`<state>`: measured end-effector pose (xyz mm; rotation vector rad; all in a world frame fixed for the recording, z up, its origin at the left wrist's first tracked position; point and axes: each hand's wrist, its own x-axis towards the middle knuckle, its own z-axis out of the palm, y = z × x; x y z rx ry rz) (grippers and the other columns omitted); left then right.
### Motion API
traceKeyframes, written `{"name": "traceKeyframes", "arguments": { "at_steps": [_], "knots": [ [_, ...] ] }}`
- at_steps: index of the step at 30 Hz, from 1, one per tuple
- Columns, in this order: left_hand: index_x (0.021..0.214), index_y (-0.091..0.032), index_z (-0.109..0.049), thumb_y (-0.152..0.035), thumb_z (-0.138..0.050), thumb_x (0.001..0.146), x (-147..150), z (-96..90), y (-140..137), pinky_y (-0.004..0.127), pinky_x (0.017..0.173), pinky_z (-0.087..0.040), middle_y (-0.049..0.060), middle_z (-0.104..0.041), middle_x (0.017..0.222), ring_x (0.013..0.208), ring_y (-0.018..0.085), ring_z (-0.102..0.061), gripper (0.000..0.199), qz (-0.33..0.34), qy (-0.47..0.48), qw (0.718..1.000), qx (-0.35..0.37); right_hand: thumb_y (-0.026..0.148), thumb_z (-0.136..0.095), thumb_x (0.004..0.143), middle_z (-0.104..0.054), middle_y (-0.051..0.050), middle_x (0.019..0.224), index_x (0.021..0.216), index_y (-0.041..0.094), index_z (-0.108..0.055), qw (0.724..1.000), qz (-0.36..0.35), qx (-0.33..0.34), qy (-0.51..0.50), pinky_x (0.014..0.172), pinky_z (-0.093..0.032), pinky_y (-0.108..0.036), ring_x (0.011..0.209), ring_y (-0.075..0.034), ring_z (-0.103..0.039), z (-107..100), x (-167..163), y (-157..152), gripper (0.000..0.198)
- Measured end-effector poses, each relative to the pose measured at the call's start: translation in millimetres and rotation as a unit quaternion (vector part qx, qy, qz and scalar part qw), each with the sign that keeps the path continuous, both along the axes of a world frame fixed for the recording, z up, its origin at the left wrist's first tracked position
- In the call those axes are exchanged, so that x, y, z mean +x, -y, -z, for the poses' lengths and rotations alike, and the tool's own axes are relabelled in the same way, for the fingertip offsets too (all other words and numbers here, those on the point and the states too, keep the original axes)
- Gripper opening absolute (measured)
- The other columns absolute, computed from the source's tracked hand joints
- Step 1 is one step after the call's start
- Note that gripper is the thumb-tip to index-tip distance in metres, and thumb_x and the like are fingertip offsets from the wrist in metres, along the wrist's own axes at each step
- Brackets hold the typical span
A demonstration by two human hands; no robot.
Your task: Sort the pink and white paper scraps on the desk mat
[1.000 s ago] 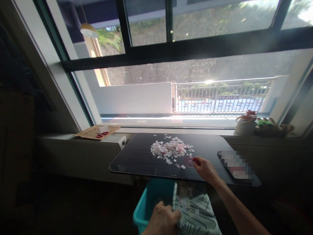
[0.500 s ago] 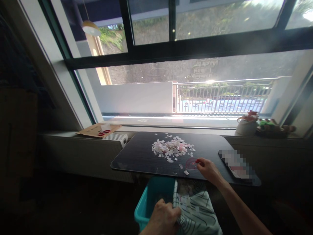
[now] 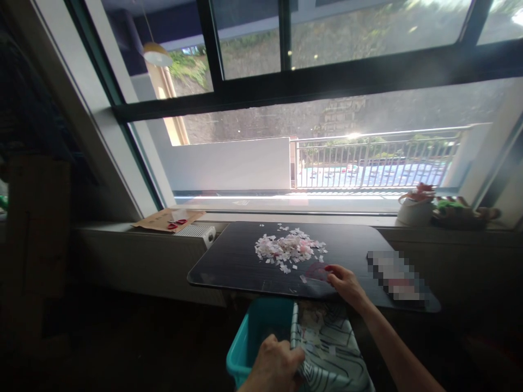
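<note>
My right hand (image 3: 342, 282) is closed in a pinch on a see-through pink protractor (image 3: 316, 271), held low over the front of the dark table (image 3: 237, 267). One white paper scrap (image 3: 303, 279) lies by the protractor's left end. Behind it spreads a heap of small paper scraps (image 3: 286, 245), mostly white with some pink. Below the table edge, my left hand (image 3: 277, 359) grips the rim of a striped cloth bag (image 3: 333, 348). Paper bits show inside the bag's mouth, under the table edge. The fingertips of my left hand are partly hidden.
A turquoise bin (image 3: 241, 343) stands left of the bag. A pixelated flat object (image 3: 394, 277) lies on the table's right side. Red-handled scissors (image 3: 177, 223) rest on brown paper (image 3: 151, 220) on the sill. A pot (image 3: 415, 209) stands at the sill's right.
My right hand has shifted the protractor slightly left. A white scrap at the table's front edge no longer shows there. My left hand keeps its grip on the bag.
</note>
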<state>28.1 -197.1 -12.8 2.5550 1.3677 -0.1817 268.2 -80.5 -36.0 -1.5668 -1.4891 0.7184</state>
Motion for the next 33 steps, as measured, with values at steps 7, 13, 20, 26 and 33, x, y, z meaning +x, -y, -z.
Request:
{"name": "traceKeyframes", "arguments": {
  "at_steps": [7,13,20,26,33],
  "knots": [
    [0.095,-0.022,-0.063,-0.041,-0.058,0.074,0,6.6,-4,0.035,0.077,-0.042,0.007,-0.067,0.09,0.082,0.024,-0.062,0.029,0.002,-0.028,1.0,-0.008,0.034,-0.047,0.071,-0.069,-0.003,0.072,0.097,0.015,-0.067,0.999,0.035,0.034,-0.004,0.068,-0.046,-0.029,0.069,-0.019,-0.062,13,-7,-7,0.038],
    [0.092,-0.022,-0.063,-0.036,-0.059,0.072,6,0.4,-2,0.034,0.079,-0.041,0.006,-0.067,0.087,0.081,0.022,-0.061,0.025,0.002,-0.012,1.0,0.005,0.033,-0.047,0.072,-0.069,-0.004,0.077,0.099,0.017,-0.067,0.998,0.052,0.041,-0.003,0.072,-0.046,-0.031,0.075,-0.021,-0.063,14,-9,-3,0.038],
    [0.085,-0.022,-0.063,-0.039,-0.058,0.074,10,-4.9,3,0.033,0.077,-0.041,0.005,-0.067,0.084,0.079,0.021,-0.061,0.021,0.006,0.004,0.999,0.032,0.031,-0.046,0.07,-0.067,0.0,0.068,0.095,0.017,-0.069,0.999,0.02,0.04,-0.006,0.065,-0.045,-0.027,0.066,-0.018,-0.062,11,-10,1,0.036],
    [0.086,-0.022,-0.063,-0.043,-0.054,0.077,12,-5.9,3,0.033,0.075,-0.042,0.005,-0.068,0.083,0.077,0.021,-0.061,0.025,0.026,-0.001,0.999,0.038,0.031,-0.049,0.07,-0.069,-0.002,0.073,0.097,0.017,-0.069,0.999,0.027,0.041,-0.014,0.07,-0.046,-0.029,0.071,-0.019,-0.063,11,-11,-1,0.037],
    [0.09,-0.02,-0.063,-0.04,-0.057,0.076,19,-0.7,-2,0.036,0.077,-0.042,0.008,-0.068,0.086,0.079,0.023,-0.062,0.025,0.04,-0.001,0.999,0.017,0.033,-0.05,0.07,-0.072,-0.003,0.073,0.095,0.015,-0.07,0.998,-0.034,0.038,-0.04,0.064,-0.048,-0.026,0.068,-0.019,-0.064,4,-10,5,0.036]
  ]
}}
